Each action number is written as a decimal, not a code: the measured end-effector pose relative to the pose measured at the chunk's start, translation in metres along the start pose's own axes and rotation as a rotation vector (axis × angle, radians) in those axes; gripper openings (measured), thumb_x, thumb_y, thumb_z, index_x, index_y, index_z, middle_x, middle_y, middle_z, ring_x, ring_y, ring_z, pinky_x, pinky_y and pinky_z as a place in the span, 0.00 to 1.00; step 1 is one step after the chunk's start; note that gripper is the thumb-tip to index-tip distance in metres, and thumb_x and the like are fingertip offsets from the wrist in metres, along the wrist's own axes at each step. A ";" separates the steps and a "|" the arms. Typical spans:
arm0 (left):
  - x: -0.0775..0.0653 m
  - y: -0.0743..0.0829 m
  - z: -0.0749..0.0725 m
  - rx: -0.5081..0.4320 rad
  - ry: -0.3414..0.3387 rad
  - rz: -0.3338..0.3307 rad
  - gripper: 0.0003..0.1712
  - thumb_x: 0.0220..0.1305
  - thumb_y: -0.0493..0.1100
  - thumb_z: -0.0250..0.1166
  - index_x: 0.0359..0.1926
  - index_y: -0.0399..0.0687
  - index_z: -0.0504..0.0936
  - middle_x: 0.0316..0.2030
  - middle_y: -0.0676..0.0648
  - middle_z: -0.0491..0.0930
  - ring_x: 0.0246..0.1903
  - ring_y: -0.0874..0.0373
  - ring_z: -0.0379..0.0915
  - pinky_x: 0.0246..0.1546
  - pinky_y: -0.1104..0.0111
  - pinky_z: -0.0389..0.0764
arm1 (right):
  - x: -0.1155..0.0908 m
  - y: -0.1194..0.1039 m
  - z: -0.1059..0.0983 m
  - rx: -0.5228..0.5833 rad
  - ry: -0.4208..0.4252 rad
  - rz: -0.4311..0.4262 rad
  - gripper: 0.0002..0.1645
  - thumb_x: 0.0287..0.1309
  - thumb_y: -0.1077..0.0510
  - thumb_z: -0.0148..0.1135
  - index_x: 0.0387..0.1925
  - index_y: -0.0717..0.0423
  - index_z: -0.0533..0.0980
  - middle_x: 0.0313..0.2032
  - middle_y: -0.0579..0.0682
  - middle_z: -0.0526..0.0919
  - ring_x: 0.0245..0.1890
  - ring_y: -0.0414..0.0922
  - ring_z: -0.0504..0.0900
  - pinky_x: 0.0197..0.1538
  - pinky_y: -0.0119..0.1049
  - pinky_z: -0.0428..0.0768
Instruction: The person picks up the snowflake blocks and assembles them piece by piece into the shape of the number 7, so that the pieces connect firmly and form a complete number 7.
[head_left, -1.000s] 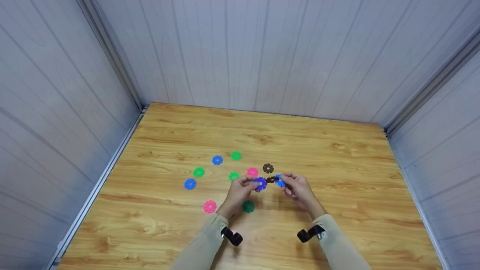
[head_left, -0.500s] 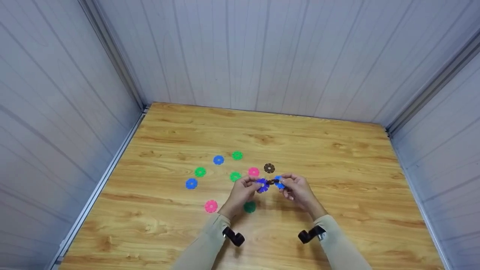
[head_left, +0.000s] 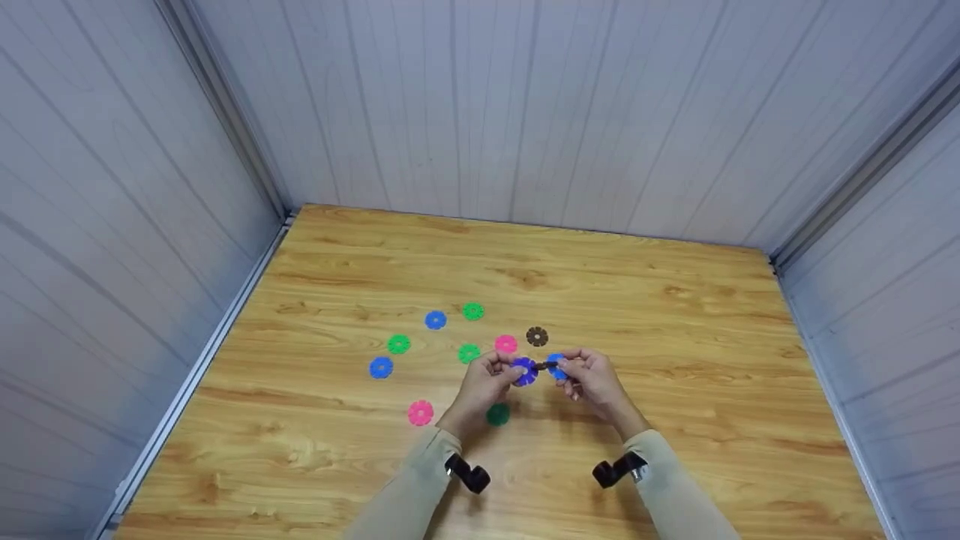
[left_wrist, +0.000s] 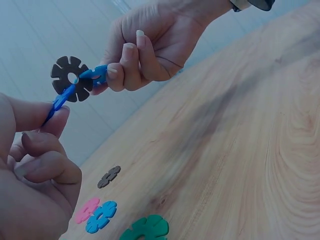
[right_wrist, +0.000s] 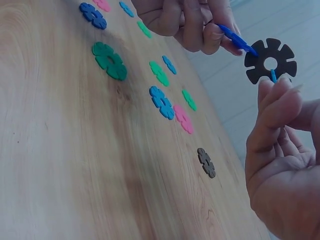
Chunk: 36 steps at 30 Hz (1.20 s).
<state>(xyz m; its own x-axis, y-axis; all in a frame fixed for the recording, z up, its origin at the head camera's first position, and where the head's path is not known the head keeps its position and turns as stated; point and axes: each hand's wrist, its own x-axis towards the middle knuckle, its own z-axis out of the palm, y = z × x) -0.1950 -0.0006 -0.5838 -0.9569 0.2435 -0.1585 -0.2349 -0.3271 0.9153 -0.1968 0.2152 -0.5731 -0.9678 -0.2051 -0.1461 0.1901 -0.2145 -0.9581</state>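
In the head view my left hand (head_left: 480, 390) pinches a dark blue notched plastic disc (head_left: 526, 373) between thumb and fingers. Opposite it, my right hand (head_left: 598, 384) pinches a lighter blue notched disc (head_left: 556, 367). Between the two blue discs is a brown notched disc (left_wrist: 62, 70), seen face-on in both wrist views and nearly edge-on from the head. Both blue discs meet it at its slots, crosswise to its face. All three are held above the table. My right fingertips hide most of the lighter blue disc in the right wrist view.
On the wooden table (head_left: 675, 337) lie more flat discs: a brown one (head_left: 537, 337), pink ones (head_left: 421, 413), bright green ones (head_left: 399, 344), blue ones (head_left: 381, 367) and a dark green one (head_left: 498, 414) near my left wrist. Pale panel walls (head_left: 487, 112) enclose the table.
My hands have drawn slightly closer together and the lighter blue disc has shifted a little left and down. The held brown disc has turned more edge-on to the head view.
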 end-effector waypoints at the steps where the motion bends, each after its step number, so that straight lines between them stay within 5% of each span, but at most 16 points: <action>1: 0.000 0.000 0.000 -0.006 -0.002 0.005 0.05 0.62 0.29 0.65 0.37 0.39 0.78 0.24 0.51 0.75 0.17 0.66 0.61 0.15 0.77 0.60 | 0.000 0.000 0.001 0.009 0.003 0.004 0.07 0.67 0.68 0.56 0.44 0.69 0.71 0.18 0.50 0.81 0.12 0.35 0.75 0.14 0.24 0.70; 13: 0.000 0.003 -0.009 -0.046 -0.033 0.037 0.08 0.63 0.33 0.65 0.41 0.34 0.76 0.23 0.51 0.75 0.16 0.66 0.58 0.15 0.75 0.56 | -0.001 -0.001 0.003 0.159 0.033 0.039 0.03 0.68 0.69 0.54 0.42 0.66 0.71 0.19 0.51 0.80 0.12 0.36 0.74 0.14 0.23 0.69; 36: 0.000 0.004 -0.006 0.072 -0.016 0.017 0.06 0.63 0.32 0.67 0.40 0.34 0.79 0.21 0.52 0.74 0.15 0.65 0.59 0.14 0.75 0.59 | 0.000 0.001 0.004 -0.017 0.049 -0.024 0.06 0.65 0.70 0.57 0.42 0.70 0.71 0.19 0.52 0.81 0.11 0.37 0.74 0.13 0.25 0.71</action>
<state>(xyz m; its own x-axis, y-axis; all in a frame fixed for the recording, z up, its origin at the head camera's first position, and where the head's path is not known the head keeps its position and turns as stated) -0.1965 -0.0076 -0.5828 -0.9575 0.2535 -0.1372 -0.2052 -0.2650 0.9422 -0.1963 0.2109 -0.5727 -0.9790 -0.1528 -0.1347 0.1644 -0.2025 -0.9654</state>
